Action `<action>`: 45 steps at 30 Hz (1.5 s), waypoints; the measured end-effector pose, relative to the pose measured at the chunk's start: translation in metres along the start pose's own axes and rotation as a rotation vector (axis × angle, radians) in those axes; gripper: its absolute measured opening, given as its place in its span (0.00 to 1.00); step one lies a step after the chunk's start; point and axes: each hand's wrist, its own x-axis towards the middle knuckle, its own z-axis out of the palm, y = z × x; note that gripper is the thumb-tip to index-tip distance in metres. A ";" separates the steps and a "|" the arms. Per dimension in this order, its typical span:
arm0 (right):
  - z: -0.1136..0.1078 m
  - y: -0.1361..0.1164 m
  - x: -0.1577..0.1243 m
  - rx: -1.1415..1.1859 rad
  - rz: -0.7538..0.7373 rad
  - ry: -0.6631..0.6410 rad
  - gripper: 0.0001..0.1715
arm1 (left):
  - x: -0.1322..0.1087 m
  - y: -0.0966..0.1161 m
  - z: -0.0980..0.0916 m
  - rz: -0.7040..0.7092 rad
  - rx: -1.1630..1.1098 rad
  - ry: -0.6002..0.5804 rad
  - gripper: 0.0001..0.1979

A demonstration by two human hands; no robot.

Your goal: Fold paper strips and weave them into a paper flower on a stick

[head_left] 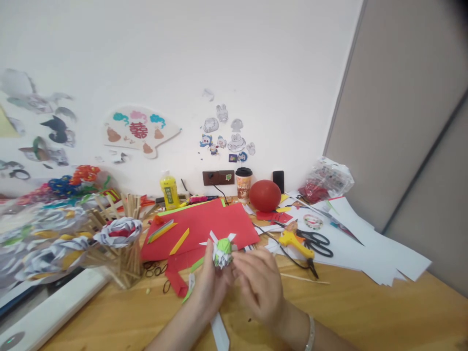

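Note:
My left hand (208, 290) is closed around a small paper flower (223, 249), green in the middle with white folded strips around it and pointed white ends sticking out. My right hand (259, 282) has its fingertips pinched at the flower's right edge; the exact grip is partly hidden. Beneath my hands a white paper strip (220, 331) lies on the wooden table (365, 312). Red paper sheets (204, 224) are spread just behind the flower, with yellow strips (180, 241) on top.
To the right lie a yellow glue gun (296, 242), black-handled scissors (318, 243) and white paper sheets (383, 253). A red balloon (265, 195), a lidded cup (243, 185) and a yellow bottle (169, 191) stand behind. Left are finished paper flowers (119, 231) and wooden sticks (126, 268).

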 end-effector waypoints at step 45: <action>0.026 0.062 -0.006 0.817 1.078 -0.593 0.10 | 0.035 0.011 -0.041 -0.084 1.018 -0.165 0.17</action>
